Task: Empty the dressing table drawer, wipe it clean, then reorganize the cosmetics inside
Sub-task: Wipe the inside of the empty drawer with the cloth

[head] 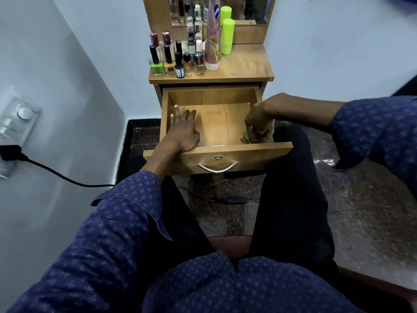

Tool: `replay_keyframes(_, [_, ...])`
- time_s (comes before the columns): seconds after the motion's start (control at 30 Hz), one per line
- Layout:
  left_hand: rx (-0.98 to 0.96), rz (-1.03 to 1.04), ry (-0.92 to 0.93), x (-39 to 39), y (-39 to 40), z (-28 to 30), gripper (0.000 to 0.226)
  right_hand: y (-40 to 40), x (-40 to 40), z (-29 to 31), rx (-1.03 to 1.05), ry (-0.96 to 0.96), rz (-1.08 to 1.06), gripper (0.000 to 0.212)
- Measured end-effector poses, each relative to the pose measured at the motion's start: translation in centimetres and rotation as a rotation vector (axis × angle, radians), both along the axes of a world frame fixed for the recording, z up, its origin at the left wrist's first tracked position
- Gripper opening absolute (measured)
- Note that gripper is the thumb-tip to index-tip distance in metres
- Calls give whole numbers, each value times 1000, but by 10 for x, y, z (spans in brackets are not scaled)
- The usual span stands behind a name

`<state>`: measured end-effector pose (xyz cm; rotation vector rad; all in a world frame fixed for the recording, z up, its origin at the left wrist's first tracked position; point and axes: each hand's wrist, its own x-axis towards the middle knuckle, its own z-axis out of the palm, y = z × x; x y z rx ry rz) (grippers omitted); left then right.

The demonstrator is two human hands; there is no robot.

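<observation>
The wooden drawer of the dressing table is pulled out over my knees, and its floor shows bare wood. My left hand lies flat inside it along the left wall, fingers straight. At the drawer's front right corner my right hand grips a crumpled patterned cloth against the bottom. Several cosmetics stand on the tabletop: nail polish bottles, a pink tube and a neon green bottle.
A mirror rises behind the tabletop. A white wall with a switch plate and a plugged-in black cable is on the left. A charger lead lies on the speckled floor between my legs.
</observation>
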<state>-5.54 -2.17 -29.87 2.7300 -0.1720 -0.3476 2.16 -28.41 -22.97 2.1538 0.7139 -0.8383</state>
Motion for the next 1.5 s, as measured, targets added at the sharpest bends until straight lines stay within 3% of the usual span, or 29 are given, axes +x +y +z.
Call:
replay_keyframes(0.07, [-4,2,2,1,1,1,79,4,9,-7,63,-68,-26,35])
replay_keyframes(0.13, [-21,9,-2,1,-1,1,81,-3,22,-24,44,-193,111,71])
replay_keyframes(0.2, [-28,14,-21,1,-3,1,85,-3,16,-26,68,-332,149,87])
replay_keyframes(0.33, [-62,15,-73,0,0,-1,90,1,2,-30,94,-267,97,79])
replay_keyframes(0.43, [-65,31,-73,0,1,-1,88,7,-16,-9,28,-60,27,32])
replay_keyframes(0.53, [-54,28,-77,-1,0,0,85,10,-24,-2,25,121,-108,20])
replay_keyframes(0.67, [-15,15,-48,-2,-3,3,84,12,-24,7,43,98,-66,20])
replay_keyframes(0.8, [10,-3,-10,0,-5,5,84,16,-2,11,47,-119,15,22])
replay_keyframes(0.87, [23,3,-5,0,-5,5,84,5,23,-6,51,-255,179,40])
replay_keyframes(0.93, [26,3,13,1,-4,4,84,0,23,-21,32,-323,215,58])
replay_keyframes(1.0, [23,10,34,2,-4,2,83,3,8,-24,7,-340,233,55])
replay_keyframes(1.07, [15,20,44,2,-3,2,81,5,-12,-10,-4,-287,272,31])
replay_keyframes(1.13, [18,30,33,2,-2,2,78,4,-28,3,70,-208,178,10])
replay_keyframes(1.2, [13,29,21,2,-3,2,76,2,-40,9,190,-67,16,10])
replay_keyframes(1.3, [3,29,-7,-1,-2,3,75,13,-47,12,92,39,-145,14])
replay_keyframes(1.5, [-21,32,-21,-2,-4,5,75,14,-39,-9,214,141,-221,28])
